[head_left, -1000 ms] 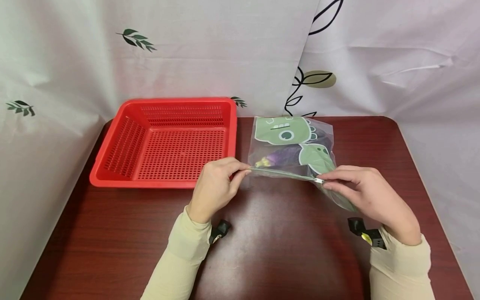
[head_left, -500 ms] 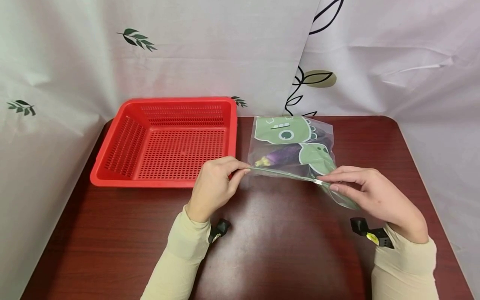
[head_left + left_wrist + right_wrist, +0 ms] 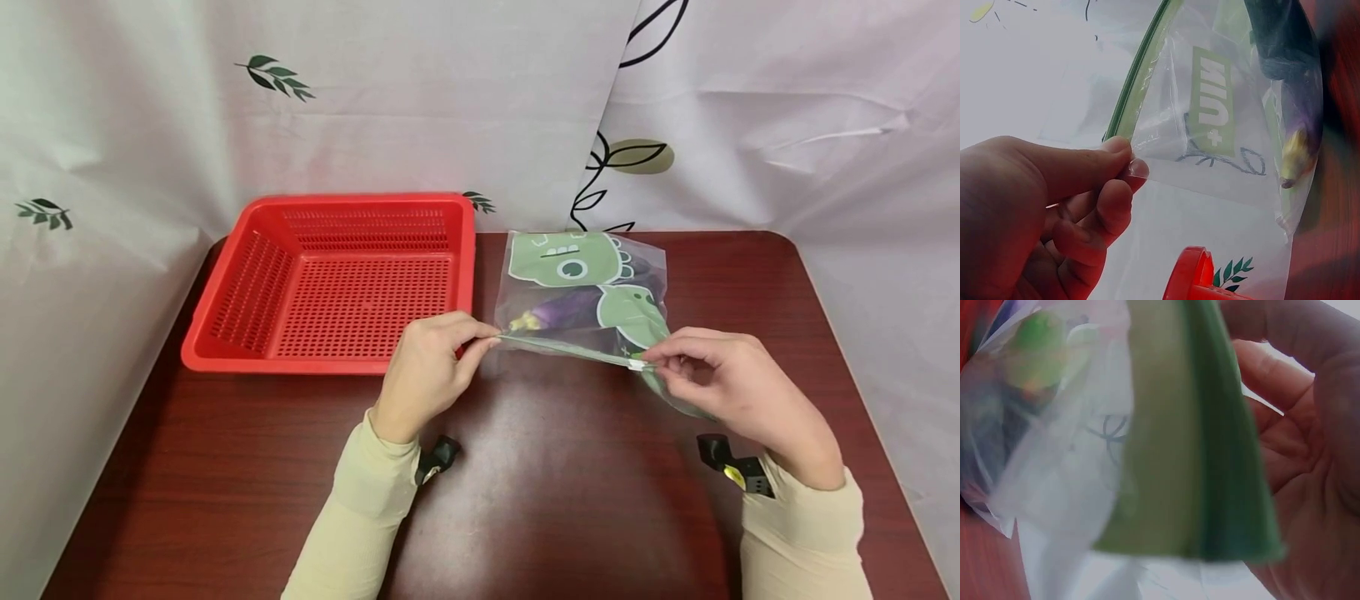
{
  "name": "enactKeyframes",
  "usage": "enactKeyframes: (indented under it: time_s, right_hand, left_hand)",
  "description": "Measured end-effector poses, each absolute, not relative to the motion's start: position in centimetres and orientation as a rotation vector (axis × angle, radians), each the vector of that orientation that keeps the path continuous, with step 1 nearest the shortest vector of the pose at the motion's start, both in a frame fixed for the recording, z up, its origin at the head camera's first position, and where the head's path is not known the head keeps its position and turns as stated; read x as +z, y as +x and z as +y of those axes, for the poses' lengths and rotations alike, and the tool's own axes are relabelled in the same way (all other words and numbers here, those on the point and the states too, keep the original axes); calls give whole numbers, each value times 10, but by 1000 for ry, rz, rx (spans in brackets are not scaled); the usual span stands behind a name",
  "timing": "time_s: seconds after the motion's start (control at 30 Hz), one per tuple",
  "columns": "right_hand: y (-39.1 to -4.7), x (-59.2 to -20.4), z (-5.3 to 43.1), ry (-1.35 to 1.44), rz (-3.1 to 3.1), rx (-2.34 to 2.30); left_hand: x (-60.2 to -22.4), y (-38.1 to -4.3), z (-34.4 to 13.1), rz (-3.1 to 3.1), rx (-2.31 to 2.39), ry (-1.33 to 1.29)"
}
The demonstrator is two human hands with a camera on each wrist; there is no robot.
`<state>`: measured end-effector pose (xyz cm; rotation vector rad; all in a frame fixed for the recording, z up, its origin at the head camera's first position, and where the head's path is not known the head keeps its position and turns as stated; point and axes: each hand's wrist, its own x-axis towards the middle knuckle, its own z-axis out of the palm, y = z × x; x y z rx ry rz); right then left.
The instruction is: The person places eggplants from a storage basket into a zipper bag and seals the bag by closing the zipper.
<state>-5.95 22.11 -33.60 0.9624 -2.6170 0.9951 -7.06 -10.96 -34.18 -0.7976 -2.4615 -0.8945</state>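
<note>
A clear zip bag (image 3: 570, 260) with green cartoon prints lies on the table, its zip edge lifted toward the person. Inside shows a purple eggplant (image 3: 566, 308) with a yellowish stem, partly covered by the prints. A rounded green thing (image 3: 1038, 347) is also in the bag, blurred in the right wrist view. My left hand (image 3: 431, 371) pinches the left end of the zip edge between thumb and forefinger. At the white zip slider (image 3: 636, 365), near the right end, my right hand (image 3: 738, 396) pinches with thumb and forefinger. Beyond it the right corner of the bag hangs down.
A red perforated plastic basket (image 3: 467, 292) stands at the back left, just behind the left hand. The dark red wooden table (image 3: 555, 500) ends at a white patterned curtain (image 3: 420, 108) behind.
My right thumb drew back from the slider and has returned to it; that hand shifted slightly right, then back left. The left hand and the basket stay in place.
</note>
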Motion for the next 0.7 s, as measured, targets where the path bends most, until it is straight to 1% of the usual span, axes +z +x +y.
enactKeyframes:
  time_s: [0.27, 0.7]
  right_hand:
    - [-62, -340, 212, 868, -2568, 872]
    - [-62, -337, 211, 813, -2571, 925]
  left_hand:
    - [-340, -69, -107, -2479, -877, -804]
    - [-345, -68, -102, -2603, -523, -693]
